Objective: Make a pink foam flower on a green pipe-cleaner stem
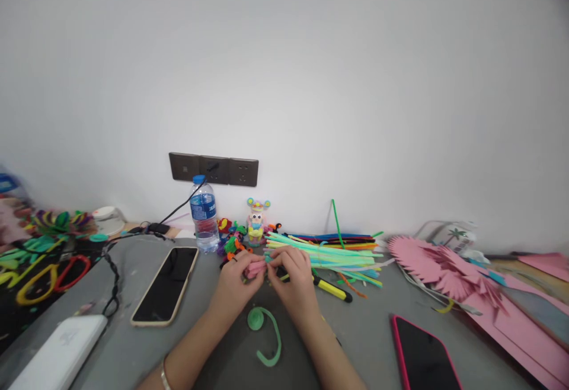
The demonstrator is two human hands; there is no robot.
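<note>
My left hand (241, 276) is closed around a small pink fuzzy piece (255, 268), which looks like pipe cleaner. Against its right end, the fingertips of my right hand (293, 280) pinch a small teal bit (267, 256). Both hands meet just above the grey table, and the fingers partly cover these pieces. Below them on the table lies a green pipe cleaner (276, 333) with a coiled disc (255, 319) by its upper end. Beyond my right hand is a bundle of coloured pipe cleaners (338, 253). A yellow and black pen-like tool (332, 289) pokes out beside that hand.
A water bottle (204, 218) and a small figurine (256, 223) stand near the wall. Phones lie left (165, 289) and right (427, 354). A white power bank (57, 351) and black cable (114, 277) are left; pink cut paper (448, 268) is right.
</note>
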